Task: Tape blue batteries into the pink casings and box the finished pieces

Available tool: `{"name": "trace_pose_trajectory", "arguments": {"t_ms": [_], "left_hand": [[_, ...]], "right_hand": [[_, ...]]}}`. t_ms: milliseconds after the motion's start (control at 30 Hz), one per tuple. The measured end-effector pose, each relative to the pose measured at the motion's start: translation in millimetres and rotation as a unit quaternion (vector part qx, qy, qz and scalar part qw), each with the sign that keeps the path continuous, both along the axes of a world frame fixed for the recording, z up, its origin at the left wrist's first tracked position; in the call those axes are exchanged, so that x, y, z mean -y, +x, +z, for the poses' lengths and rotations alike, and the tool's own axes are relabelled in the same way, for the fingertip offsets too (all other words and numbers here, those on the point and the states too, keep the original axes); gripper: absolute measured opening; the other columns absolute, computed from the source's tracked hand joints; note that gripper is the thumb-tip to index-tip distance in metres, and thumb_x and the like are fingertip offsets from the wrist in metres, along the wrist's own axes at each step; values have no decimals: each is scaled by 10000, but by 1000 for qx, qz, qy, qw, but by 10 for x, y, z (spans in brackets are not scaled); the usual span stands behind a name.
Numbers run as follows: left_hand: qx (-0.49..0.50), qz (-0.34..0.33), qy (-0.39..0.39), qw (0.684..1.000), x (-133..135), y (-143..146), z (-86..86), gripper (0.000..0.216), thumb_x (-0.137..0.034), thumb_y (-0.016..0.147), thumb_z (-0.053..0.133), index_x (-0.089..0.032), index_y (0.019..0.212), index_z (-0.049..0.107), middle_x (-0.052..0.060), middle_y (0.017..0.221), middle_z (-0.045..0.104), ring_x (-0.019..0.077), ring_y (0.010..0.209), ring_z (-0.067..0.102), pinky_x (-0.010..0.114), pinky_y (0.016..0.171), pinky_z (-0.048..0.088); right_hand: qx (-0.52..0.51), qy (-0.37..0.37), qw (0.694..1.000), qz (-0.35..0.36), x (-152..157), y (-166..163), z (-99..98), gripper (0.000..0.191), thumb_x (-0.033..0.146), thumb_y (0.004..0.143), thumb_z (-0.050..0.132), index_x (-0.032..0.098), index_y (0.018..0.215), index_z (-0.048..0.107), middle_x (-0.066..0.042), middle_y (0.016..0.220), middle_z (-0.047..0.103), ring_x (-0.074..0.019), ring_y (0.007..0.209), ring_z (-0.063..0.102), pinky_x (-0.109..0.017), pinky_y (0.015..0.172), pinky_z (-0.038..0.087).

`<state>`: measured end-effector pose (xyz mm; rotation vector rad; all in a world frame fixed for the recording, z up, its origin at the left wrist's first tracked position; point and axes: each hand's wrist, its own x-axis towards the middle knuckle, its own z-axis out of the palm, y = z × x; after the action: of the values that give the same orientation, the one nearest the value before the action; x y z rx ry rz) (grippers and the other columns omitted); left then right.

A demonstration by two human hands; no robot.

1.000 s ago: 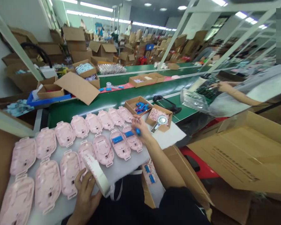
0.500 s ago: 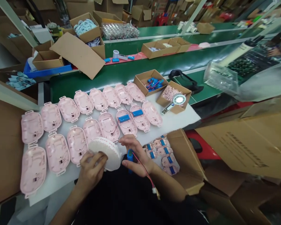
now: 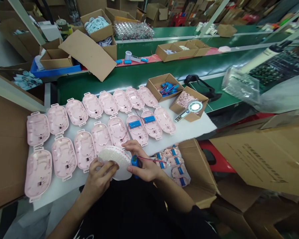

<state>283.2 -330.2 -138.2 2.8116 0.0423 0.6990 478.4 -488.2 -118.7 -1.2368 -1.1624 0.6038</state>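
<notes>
Your left hand point(image 3: 99, 177) cups white roll point(image 3: 115, 162) of small pads from below, fingers curled round its rim. Your right hand point(image 3: 142, 162) pinches blue battery point(image 3: 135, 162) between thumb and fingers, battery touching roll's right edge; red lead point(image 3: 149, 159) trails right of grip. Just beyond both hands: pink shells point(image 3: 101, 135) in two rows on white sheet point(image 3: 189, 129) (two of them carry blue cells). Right of your grip, below sheet edge: open carton point(image 3: 194, 166) with finished shells.

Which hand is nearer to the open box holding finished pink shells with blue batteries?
Right. The right hand is just beside the box; the left hand is farther, beyond the white roll.
</notes>
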Motion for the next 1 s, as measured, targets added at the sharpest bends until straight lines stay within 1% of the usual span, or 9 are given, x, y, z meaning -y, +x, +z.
{"name": "trace_pose_trajectory", "arguments": {"t_ms": [133, 233, 400, 533, 600, 667, 833, 933, 1000], "left_hand": [[-5, 20, 33, 999, -77, -16, 32, 347, -39, 964, 576, -233, 1209, 726, 20, 1114, 782, 199, 756, 495, 422, 911, 402], [-27, 31, 57, 998, -119, -13, 47, 376, -40, 960, 572, -227, 1258, 704, 30, 1162, 777, 197, 733, 484, 435, 874, 397], [-55, 40, 72, 995, -130, 43, 74, 481, -1, 931, 550, -230, 1340, 662, 13, 1236, 765, 208, 728, 458, 445, 850, 394], [-72, 29, 87, 993, -117, 82, 92, 553, 37, 896, 562, -228, 1375, 640, -7, 1260, 758, 224, 771, 466, 464, 882, 386], [-72, 30, 93, 993, -92, 101, 94, 513, 9, 914, 596, -223, 1370, 642, -10, 1250, 759, 229, 784, 463, 468, 877, 377], [-62, 46, 92, 993, -54, 122, 91, 442, -44, 949, 614, -216, 1354, 650, 3, 1215, 762, 231, 794, 467, 467, 855, 365], [-36, 87, 74, 993, 61, 173, 70, 325, -131, 1006, 586, -200, 1315, 659, 48, 1158, 760, 219, 764, 487, 453, 793, 320], [-28, 84, 70, 994, 123, 197, 70, 316, -126, 1002, 615, -195, 1306, 661, 36, 1130, 767, 216, 762, 481, 444, 781, 308], [-23, 68, 70, 995, 141, 219, 80, 328, -97, 995, 627, -202, 1303, 664, 12, 1090, 774, 221, 787, 478, 436, 778, 307]], "right_hand": [[-107, -117, 987, -9, 99, -56, -42, 695, 457, 969, 724, 309, 1564, 397, -135, 1586, 423, -284, 1470, 475, -514, 1220, 436], [-178, -185, 966, -29, 181, -89, -116, 645, 432, 974, 722, 269, 1545, 471, -143, 1514, 578, -279, 1376, 603, -530, 1211, 466], [-143, -230, 961, -55, 187, -40, -134, 607, 374, 975, 687, 219, 1543, 541, -135, 1419, 672, -293, 1325, 650, -509, 1180, 511], [-130, -256, 958, -15, 186, 50, -82, 639, 345, 971, 683, 215, 1570, 501, -103, 1220, 745, -256, 1094, 731, -470, 1057, 587], [-178, -236, 954, -37, 179, 42, -122, 650, 380, 947, 722, 227, 1544, 517, -89, 1182, 746, -247, 1073, 727, -448, 1032, 595], [-252, -179, 945, -103, 140, -35, -219, 658, 439, 907, 775, 241, 1492, 548, -92, 1213, 738, -250, 1119, 716, -441, 1054, 583], [-374, -1, 877, -302, -68, -390, -504, 783, 484, 791, 894, 274, 1442, 513, -125, 1280, 733, -285, 1187, 717, -503, 1089, 561], [-386, 19, 861, -332, -90, -404, -490, 760, 428, 709, 963, 265, 1343, 577, -113, 1187, 777, -294, 1103, 755, -514, 1035, 595], [-380, 30, 866, -325, -4, -205, -363, 680, 379, 679, 989, 251, 1245, 634, -96, 1117, 799, -281, 1016, 779, -488, 972, 628]]}}
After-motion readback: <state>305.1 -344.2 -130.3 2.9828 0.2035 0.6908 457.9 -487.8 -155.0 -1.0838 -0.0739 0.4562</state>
